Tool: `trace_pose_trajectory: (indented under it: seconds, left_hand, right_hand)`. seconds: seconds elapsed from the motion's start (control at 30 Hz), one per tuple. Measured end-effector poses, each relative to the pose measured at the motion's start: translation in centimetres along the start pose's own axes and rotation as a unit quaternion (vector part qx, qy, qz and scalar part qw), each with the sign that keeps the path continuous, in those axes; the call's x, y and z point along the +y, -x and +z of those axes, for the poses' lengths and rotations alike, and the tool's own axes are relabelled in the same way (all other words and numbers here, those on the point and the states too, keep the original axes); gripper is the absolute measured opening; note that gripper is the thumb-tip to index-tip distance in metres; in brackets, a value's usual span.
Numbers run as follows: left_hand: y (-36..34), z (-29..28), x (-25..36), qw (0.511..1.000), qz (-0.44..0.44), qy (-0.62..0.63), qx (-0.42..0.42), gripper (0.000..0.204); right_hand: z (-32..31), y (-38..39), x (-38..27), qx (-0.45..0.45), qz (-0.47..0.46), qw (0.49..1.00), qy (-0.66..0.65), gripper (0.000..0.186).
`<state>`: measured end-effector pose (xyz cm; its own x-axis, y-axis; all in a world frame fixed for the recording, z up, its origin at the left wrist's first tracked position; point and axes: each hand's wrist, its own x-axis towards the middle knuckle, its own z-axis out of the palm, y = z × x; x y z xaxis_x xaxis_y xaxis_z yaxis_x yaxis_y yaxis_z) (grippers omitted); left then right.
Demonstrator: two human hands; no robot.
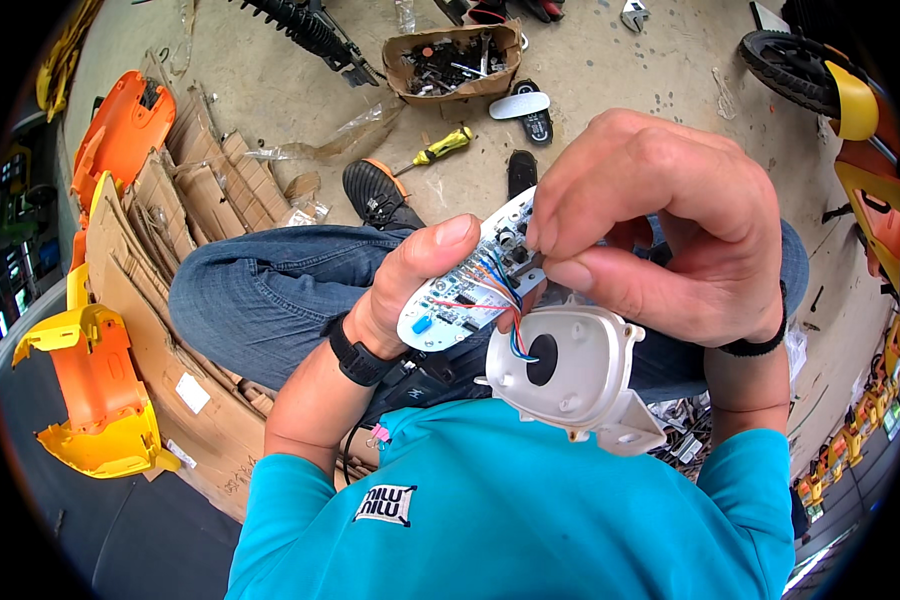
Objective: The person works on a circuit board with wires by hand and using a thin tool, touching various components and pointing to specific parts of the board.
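In my left hand [410,275] lies a long white circuit board [460,300] with rounded ends, its component side up, the thumb along its edge. My right hand [660,220] pinches at the board's upper end, thumb and fingertips together by the dark parts there; what lies between the fingertips is hidden. Several coloured wires [510,300] run from the board's middle down to a dark oval opening in a white plastic housing [580,370]. That housing hangs below the right hand, in front of my chest. How it is held up I cannot tell.
A yellow-handled screwdriver [442,147] lies on the floor beyond my shoe [380,195]. Farther off stands a cardboard box [450,62] of small dark parts. Flattened cardboard [160,330] and orange-yellow plastic covers [100,390] are at the left. A black wheel [785,72] is at upper right.
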<state>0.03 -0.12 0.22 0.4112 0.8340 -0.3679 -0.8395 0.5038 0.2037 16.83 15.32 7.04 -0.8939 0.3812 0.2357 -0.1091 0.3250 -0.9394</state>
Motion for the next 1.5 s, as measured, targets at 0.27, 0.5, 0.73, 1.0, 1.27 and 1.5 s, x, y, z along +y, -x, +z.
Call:
trace_pose_trajectory:
  seconds: [0.27,0.5,0.73,1.0,1.27,1.5]
  left_hand:
    - [-0.03,0.08,-0.02,1.000,-0.002,0.019,-0.004,0.069]
    - [0.07,0.09,0.00,1.000,0.001,-0.019,0.011,0.070]
    - [-0.03,-0.17,-0.16,1.000,0.003,0.017,-0.006,0.069]
    - [0.05,-0.12,-0.20,0.998,0.009,0.060,-0.015,0.071]
    - [-0.12,0.04,-0.27,0.999,0.017,0.040,-0.006,0.073]
    - [-0.21,0.07,-0.14,0.999,0.013,0.035,-0.017,0.072]
  right_hand:
    - [-0.10,0.04,-0.01,0.002,0.004,1.000,0.009,0.015]
    - [-0.16,0.06,-0.05,-0.005,0.008,1.000,0.003,0.015]
    - [-0.06,0.07,-0.05,0.001,0.011,1.000,0.004,0.014]
    - [-0.16,0.12,-0.06,0.004,0.017,1.000,-0.001,0.013]
    - [-0.36,0.36,-0.20,-0.003,0.056,0.998,-0.017,0.014]
    - [-0.16,0.62,-0.24,0.019,0.083,0.995,-0.044,0.014]
